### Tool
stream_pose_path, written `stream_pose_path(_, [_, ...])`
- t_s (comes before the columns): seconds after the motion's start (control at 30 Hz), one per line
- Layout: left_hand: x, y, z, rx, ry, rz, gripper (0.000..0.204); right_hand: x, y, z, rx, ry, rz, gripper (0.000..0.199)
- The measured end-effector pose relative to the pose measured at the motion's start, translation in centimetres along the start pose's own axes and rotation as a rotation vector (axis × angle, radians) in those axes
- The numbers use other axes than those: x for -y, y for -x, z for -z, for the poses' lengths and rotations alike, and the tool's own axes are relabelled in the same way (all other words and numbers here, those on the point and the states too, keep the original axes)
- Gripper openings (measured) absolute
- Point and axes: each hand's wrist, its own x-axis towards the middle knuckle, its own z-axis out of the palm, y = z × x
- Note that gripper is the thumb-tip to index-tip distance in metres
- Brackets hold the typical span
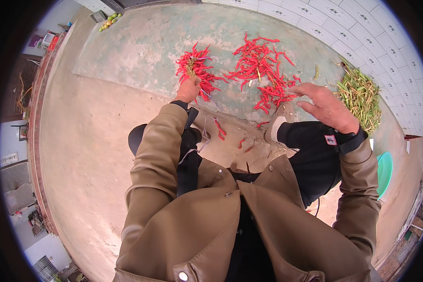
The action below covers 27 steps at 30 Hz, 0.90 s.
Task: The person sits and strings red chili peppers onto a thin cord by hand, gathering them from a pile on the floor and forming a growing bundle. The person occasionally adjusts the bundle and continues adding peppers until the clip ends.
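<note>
Gripping chilli bunch (196, 69) by stems, apparently, in left hand (189, 89); right hand (325, 107) open, empty, poised over loose chillies (263, 70).

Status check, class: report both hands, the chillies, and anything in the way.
Left hand shut on red chilli bunch. Right hand open, over loose red chillies. Green stem pile off right; nothing blocking.

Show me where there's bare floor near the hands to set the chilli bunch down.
Bare concrete lies left of the left hand and its bunch of red chillies, out to the wall. A narrow strip separates that bunch from the loose red chilli pile. It is crowded around the right hand: red pile on one side, green stem heap on the other, stray chillies by the shoe.
</note>
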Motion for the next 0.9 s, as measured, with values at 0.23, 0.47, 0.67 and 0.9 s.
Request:
stream_pose_path(0.23, [-2.0,0.3,-1.7,0.048,-0.012,0.023,0.024,-2.6,11.7,9.4,-0.639,-0.322,-0.527,0.028])
stream_pose_path(0.47, [0.3,-2.2,-10.7,0.188,0.037,0.12,0.023,-14.0,12.5,-0.2,-0.592,-0.671,-0.773,0.023])
stream_pose_path(0.67, [2.1,-7.6,-15.2,0.02,0.102,0.248,0.034,-20.1,5.9,-6.4,-0.424,-0.785,-0.823,0.021])
stream_pose_path(0.9, [1.2,-12.4,-17.3,-0.18,-0.063,0.589,0.039,-24.5,-1.5,-9.9,-0.317,-0.898,-0.79,0.021])
